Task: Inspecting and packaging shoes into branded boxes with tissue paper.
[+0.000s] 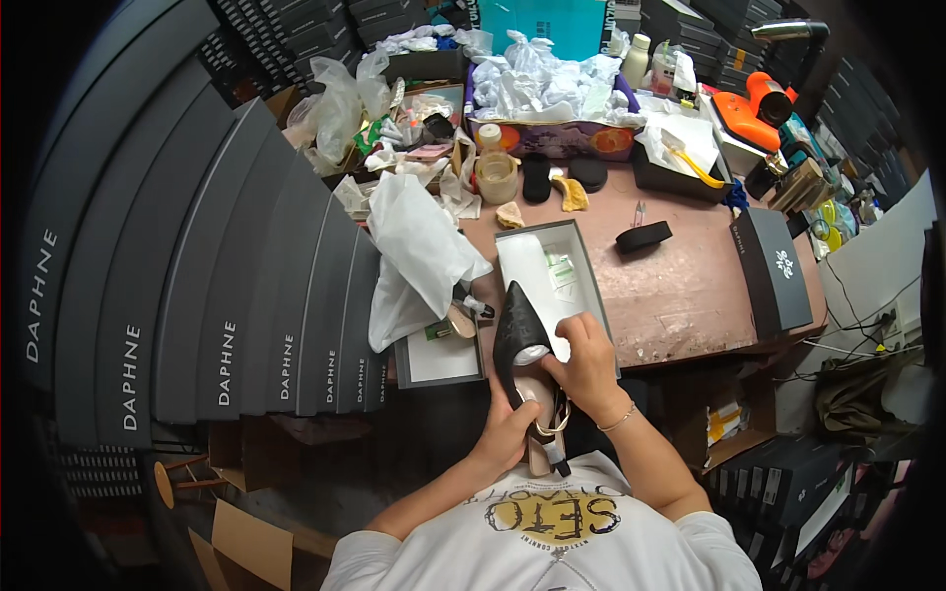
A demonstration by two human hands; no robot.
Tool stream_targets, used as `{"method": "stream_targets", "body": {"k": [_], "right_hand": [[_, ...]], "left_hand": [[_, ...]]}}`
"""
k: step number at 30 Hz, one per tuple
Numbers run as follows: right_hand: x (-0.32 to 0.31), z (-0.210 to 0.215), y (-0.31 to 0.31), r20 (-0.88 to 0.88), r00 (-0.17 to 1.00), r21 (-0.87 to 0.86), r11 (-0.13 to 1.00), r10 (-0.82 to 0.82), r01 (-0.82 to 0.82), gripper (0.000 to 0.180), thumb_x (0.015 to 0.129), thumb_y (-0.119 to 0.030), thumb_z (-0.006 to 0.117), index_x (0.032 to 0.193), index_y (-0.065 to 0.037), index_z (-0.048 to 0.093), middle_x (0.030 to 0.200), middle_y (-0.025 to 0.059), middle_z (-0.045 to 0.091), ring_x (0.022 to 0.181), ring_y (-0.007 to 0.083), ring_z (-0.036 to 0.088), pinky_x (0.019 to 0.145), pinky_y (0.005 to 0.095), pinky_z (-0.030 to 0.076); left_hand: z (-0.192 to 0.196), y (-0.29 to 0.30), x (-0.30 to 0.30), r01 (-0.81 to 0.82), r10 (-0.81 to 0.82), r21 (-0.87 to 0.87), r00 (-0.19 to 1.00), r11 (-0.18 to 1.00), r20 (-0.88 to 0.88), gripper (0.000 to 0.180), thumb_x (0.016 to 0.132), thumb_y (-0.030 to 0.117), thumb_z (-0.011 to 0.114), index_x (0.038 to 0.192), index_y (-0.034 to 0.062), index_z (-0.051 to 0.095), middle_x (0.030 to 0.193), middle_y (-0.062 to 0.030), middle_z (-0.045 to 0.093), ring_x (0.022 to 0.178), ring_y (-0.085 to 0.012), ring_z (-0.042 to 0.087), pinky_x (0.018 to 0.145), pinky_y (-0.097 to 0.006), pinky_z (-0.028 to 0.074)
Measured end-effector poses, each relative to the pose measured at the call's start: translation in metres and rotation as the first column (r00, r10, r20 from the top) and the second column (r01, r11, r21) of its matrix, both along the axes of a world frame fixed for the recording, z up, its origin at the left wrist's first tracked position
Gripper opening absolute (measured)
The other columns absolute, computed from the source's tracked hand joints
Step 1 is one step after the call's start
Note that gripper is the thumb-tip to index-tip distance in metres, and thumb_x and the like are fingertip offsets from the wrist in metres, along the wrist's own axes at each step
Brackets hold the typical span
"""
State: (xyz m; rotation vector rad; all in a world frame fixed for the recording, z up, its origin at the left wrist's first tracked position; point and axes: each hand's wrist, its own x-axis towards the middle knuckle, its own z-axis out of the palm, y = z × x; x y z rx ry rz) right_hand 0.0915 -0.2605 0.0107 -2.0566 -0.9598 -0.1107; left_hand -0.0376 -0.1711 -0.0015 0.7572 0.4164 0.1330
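Note:
A black pointed-toe shoe (516, 330) with a tan insole and a heel strap is held above my lap at the table's near edge. My left hand (510, 431) grips its rear part from below. My right hand (583, 364) is closed on white stuffing paper at the shoe's opening. Just behind the shoe lies an open grey shoe box (586, 258) lined with white paper. A second shoe (465, 313) lies partly under a crumpled white dust bag (419, 251) to the left.
A tall stack of dark shoe boxes (197, 295) fills the left. A box lid (439, 362) lies near the table edge. A black brush (643, 236), a dark upright box (776, 271), a jar (496, 177), sponges and plastic bags crowd the brown table (690, 295).

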Motion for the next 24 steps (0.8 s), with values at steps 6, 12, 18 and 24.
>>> {"method": "stream_targets", "body": {"k": [6, 12, 18, 24], "right_hand": [[0.030, 0.018, -0.012, -0.460, 0.848, 0.157, 0.964, 0.263, -0.214, 0.082, 0.067, -0.001, 0.071, 0.141, -0.001, 0.034, 0.115, 0.0239, 0.061, 0.105, 0.0374, 0.061, 0.092, 0.0350, 0.046], [0.118, -0.005, -0.003, -0.311, 0.950, -0.147, 0.989, -0.021, -0.027, 0.059, 0.068, 0.003, 0.062, 0.126, 0.003, 0.050, 0.103, 0.0271, 0.064, 0.097, 0.0379, 0.064, 0.085, 0.0383, 0.050], [0.087, -0.005, 0.060, -0.047, 0.973, -0.159, 0.960, 0.224, -0.229, 0.043, 0.078, -0.012, 0.069, 0.117, 0.000, 0.055, 0.112, 0.0190, 0.059, 0.106, 0.0381, 0.054, 0.092, 0.0432, 0.045], [0.026, -0.079, 0.163, 0.267, 0.905, -0.378, 0.900, 0.332, -0.219, 0.073, 0.071, -0.024, 0.075, 0.136, -0.013, 0.043, 0.099, 0.0123, 0.062, 0.095, 0.0312, 0.059, 0.092, 0.0492, 0.038]], "left_hand": [[-0.003, -0.009, 0.013, 0.225, -0.229, 0.092, 0.973, 0.970, 0.032, 0.085, 0.088, 0.006, 0.058, 0.149, 0.0129, 0.000, 0.131, -0.0122, 0.039, 0.120, -0.0194, 0.045, 0.099, -0.033, 0.042], [0.004, 0.110, 0.111, 0.309, -0.307, 0.710, 0.942, 0.633, -0.135, 0.041, 0.094, 0.016, 0.058, 0.130, -0.0005, 0.050, 0.117, -0.0094, 0.059, 0.106, -0.0138, 0.056, 0.092, -0.027, 0.046], [-0.056, 0.244, 0.126, -0.084, 0.414, 0.990, 0.902, -0.117, 0.126, 0.044, 0.087, 0.017, 0.057, 0.126, -0.0038, 0.049, 0.129, -0.0231, 0.052, 0.121, -0.0395, 0.049, 0.102, -0.042, 0.038], [-0.083, 0.236, 0.097, -0.174, 0.473, 0.982, 0.873, 0.075, 0.118, 0.041, 0.089, 0.013, 0.053, 0.127, -0.0025, 0.049, 0.130, -0.0225, 0.052, 0.123, -0.0375, 0.048, 0.103, -0.041, 0.037]]}}
